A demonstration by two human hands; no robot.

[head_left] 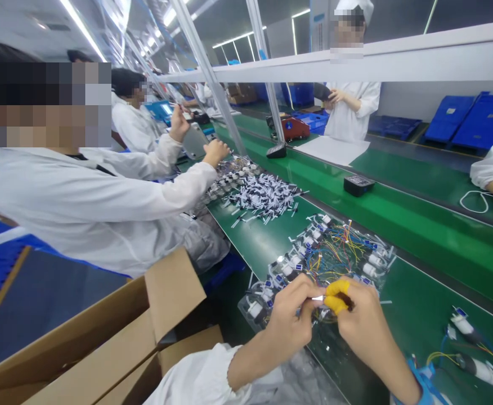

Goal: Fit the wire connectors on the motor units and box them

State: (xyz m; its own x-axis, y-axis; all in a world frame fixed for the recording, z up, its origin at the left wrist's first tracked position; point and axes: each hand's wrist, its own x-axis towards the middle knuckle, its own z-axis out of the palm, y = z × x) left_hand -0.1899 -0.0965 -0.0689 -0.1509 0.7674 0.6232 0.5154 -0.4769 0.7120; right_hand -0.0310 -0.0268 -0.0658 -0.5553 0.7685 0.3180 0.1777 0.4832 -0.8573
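A cardboard box [103, 332] stands open at the left, its flaps up and its inside out of view. Beyond it, a co-worker's white sleeve [103, 197] stretches over a heap of black-and-white cable pieces [263, 194], with that hand [215, 152] just above the far end of the heap. Another co-worker's hand [179, 124] is raised farther along, beside a grey panel [195, 140].

The left hand [291, 312] is curled narrow, its fingertips pinching a small white piece [317, 298]. Just beside it, the right hand [362, 320] closes on a dark tuft [346, 302] with two fingers in yellow cots [335, 295]. The fingers hide most of both items, and what the tuft is cannot be made out. The hands are over a clear bag [326, 264] of white connectors with colored wires, lying on the green belt [424, 298].

More wired connectors [474, 360] are cut off at the lower right. Across the belt stands a co-worker in white [350, 112], near blue trays [483, 121]. Long ceiling lights [81, 28] run overhead.
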